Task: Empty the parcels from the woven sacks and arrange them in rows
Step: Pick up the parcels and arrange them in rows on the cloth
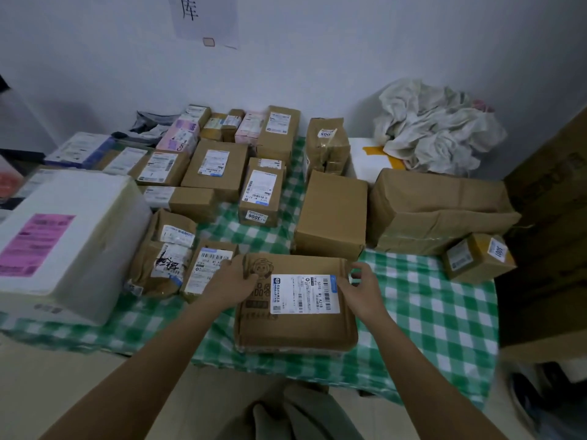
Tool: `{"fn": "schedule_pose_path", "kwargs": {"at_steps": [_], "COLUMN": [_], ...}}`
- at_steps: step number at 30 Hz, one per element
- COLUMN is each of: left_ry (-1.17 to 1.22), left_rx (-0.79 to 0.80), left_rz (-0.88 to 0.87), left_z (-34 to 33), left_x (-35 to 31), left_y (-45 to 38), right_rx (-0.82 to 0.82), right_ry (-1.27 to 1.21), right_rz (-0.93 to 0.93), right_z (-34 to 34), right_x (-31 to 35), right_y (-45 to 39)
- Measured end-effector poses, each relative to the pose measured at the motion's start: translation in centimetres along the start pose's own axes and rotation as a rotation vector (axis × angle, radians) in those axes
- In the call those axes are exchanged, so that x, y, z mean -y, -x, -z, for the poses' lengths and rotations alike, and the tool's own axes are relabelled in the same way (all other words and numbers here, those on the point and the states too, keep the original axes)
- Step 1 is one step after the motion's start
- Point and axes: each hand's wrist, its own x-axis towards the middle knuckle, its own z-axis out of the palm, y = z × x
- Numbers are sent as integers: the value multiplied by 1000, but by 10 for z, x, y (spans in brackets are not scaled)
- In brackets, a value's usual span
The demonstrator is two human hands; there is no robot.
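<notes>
A flat brown cardboard parcel (295, 325) with a white shipping label lies on the green checked cloth (438, 312) at the front. My left hand (233, 285) rests on its left top corner with fingers spread over the printed face. My right hand (360, 289) is on its right top corner, thumb and fingers curled loosely near the edge. Several labelled parcels (216, 166) lie in rows behind it. A crumpled white woven sack (435, 128) sits at the back right against the wall.
A large white foam box (63, 242) with a pink label stands at the left. Plain brown boxes (333, 214) and a long wrapped one (438, 211) lie right of centre. A big dark carton (549, 236) stands at the right edge. Bare floor lies in front.
</notes>
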Motion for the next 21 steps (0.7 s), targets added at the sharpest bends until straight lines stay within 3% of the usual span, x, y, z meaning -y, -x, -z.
{"fn": "schedule_pose_path", "kwargs": {"at_steps": [5, 21], "left_ry": [-25, 57], "left_rx": [-93, -110], "left_rz": [-35, -108], "left_z": [3, 14], "left_x": [-26, -163], "left_y": [-12, -116], "right_rx": [-73, 102], "right_ry": [95, 203], "right_rz": [122, 333], "right_z": [8, 61], "right_x": [15, 106], "right_y": [-24, -170]}}
